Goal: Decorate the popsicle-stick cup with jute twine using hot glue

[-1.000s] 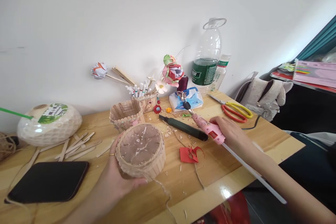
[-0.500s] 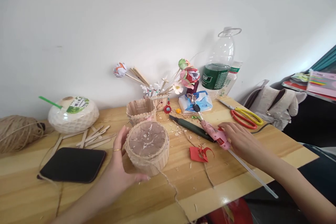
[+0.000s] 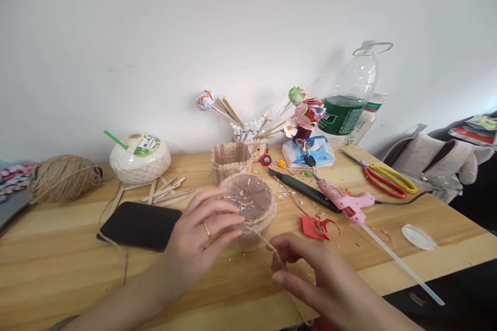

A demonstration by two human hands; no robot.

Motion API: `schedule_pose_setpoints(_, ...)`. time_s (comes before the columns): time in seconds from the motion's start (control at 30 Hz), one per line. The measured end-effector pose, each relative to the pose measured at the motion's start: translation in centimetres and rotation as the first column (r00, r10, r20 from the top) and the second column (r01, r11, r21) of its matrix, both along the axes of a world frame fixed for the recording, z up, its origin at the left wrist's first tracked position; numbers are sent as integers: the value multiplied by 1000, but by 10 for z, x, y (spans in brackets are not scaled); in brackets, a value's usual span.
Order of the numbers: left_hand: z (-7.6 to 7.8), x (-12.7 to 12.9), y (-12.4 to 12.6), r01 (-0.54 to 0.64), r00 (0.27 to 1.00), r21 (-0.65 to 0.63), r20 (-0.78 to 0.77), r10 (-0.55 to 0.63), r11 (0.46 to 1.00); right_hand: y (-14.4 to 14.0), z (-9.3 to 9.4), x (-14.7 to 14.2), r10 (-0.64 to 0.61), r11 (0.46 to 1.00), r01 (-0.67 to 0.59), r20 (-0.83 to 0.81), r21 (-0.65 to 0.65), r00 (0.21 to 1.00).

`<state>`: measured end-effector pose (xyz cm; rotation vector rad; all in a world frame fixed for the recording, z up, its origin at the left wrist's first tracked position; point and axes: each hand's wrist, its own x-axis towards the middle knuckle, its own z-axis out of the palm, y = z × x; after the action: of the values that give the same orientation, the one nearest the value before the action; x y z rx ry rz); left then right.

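My left hand [image 3: 200, 235] grips the near side of a round container [image 3: 254, 204] built from wooden craft sticks, with a brown disc on top, standing on the wooden table [image 3: 62, 264]. A strand of jute twine [image 3: 266, 240] runs from the container's rim toward me. My right hand [image 3: 310, 269] pinches that strand just in front of the container. The pink glue gun [image 3: 345, 200] lies on the table to the right, with a long clear glue stick trailing from its back, and neither hand touches it.
A twine ball [image 3: 64, 178], a black phone [image 3: 140, 225], a coconut drink [image 3: 140, 158] and loose sticks [image 3: 165, 194] are to the left. Behind are a hexagonal stick cup [image 3: 231, 160], a knife [image 3: 303, 189], scissors [image 3: 388, 178], a bottle [image 3: 349, 108], and red paper scraps [image 3: 316, 227].
My right hand let go of the glue gun, which now lies on the table, and came to the twine by the container. The view has swung left.
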<state>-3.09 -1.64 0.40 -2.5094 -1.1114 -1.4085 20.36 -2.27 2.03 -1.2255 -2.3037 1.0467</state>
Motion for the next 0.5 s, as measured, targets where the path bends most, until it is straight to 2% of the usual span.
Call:
schedule_pose_setpoints(0.23, -2, 4, 6, 57, 998, 63, 28, -59, 996, 15, 3, -3, -93, 996, 93, -119, -4, 988)
schedule_pose_setpoints(0.5, -1, 4, 4, 74, 997, 127, -17, -72, 989, 26, 1, 0, -174, 983, 179, -107, 41, 979)
